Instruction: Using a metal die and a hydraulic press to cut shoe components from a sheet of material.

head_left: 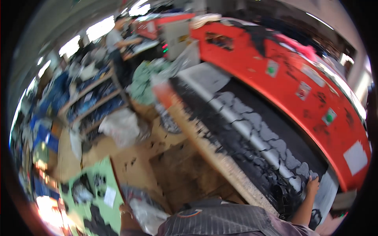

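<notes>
My right hand (pixel 313 185) reaches to the near right end of a red machine's dark belt. Its fingers are closed at the edge of a small flat grey cut piece (pixel 313 174), seemingly pinching it. A row of similar grey cut pieces (pixel 261 125) runs away from it along the belt (pixel 271 106), beside a pale roller bar (pixel 252 137). Low on the left, my left hand (pixel 125 210) is next to the edge of a green board (pixel 110 173). Its fingers are blurred and partly hidden, so I cannot tell whether they hold anything.
The red machine housing (pixel 252 51) rises behind the belt. Dark scraps lie in a trough with a worn wooden edge (pixel 204 145). Dark pieces and a white paper (pixel 110 196) rest on the green board. Plastic bags (pixel 122 126), a loaded rack (pixel 94 98) and another person (pixel 116 43) are farther left.
</notes>
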Tool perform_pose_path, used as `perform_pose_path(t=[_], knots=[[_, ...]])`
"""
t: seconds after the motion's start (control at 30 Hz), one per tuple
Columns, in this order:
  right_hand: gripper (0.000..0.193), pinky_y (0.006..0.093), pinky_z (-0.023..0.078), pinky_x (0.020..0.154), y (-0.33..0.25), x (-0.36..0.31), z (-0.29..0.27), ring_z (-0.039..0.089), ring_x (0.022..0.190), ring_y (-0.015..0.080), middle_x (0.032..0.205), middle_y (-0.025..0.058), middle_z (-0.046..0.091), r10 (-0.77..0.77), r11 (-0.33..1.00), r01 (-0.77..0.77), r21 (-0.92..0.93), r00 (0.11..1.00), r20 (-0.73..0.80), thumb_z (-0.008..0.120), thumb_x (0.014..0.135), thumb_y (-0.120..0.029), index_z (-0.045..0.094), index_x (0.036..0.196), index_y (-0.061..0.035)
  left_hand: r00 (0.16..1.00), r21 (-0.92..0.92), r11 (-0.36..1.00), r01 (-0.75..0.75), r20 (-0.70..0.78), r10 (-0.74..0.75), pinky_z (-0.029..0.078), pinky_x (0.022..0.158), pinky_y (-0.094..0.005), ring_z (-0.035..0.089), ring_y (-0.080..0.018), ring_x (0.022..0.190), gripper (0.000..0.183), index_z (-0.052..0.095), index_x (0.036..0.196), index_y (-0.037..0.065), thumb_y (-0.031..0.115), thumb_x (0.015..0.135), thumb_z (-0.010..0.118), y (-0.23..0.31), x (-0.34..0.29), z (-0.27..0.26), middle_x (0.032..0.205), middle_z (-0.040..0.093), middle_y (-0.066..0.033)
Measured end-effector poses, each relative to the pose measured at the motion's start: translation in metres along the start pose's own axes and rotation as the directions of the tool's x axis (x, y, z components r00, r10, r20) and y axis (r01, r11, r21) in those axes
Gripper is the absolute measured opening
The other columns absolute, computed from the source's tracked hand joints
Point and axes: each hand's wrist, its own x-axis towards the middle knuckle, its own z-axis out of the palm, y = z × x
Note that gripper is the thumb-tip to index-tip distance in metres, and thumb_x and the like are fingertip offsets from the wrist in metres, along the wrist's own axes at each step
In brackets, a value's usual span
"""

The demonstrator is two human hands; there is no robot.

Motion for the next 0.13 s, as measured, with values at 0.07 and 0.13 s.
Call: perform_pose_path(t=[0.07,0.13], knots=[[0.068,0.0572,0.039,0.097,-0.034,-0.015,0.011,0.044,0.126,0.0397,0.135,0.0177,0.048,0.073,0.997,-0.072,-0.026,0.996,0.057,0.047,0.091,-0.056,0.03,0.146,-0.0183,0.991,0.011,0.996,-0.086,-0.098,0.086,0.042,0.1,-0.0451,0.053,-0.0325,0.12,0.047,0.057,0.122,0.018,0.037,0.08,0.066,-0.002,0.037,-0.072,0.126,0.059,-0.011],[0.073,0.0581,0.038,0.098,-0.031,-0.004,0.016,0.041,0.129,0.0394,0.138,0.0174,0.045,0.037,0.999,-0.037,-0.015,0.999,0.016,0.047,0.09,-0.059,0.028,0.147,-0.0187,0.952,-0.018,0.959,-0.284,-0.121,0.28,0.037,0.105,-0.0505,0.052,-0.0345,0.123,0.065,0.048,0.135,0.019,0.035,0.076,0.073,0.008,0.043,-0.087,0.13,0.056,-0.0181]])
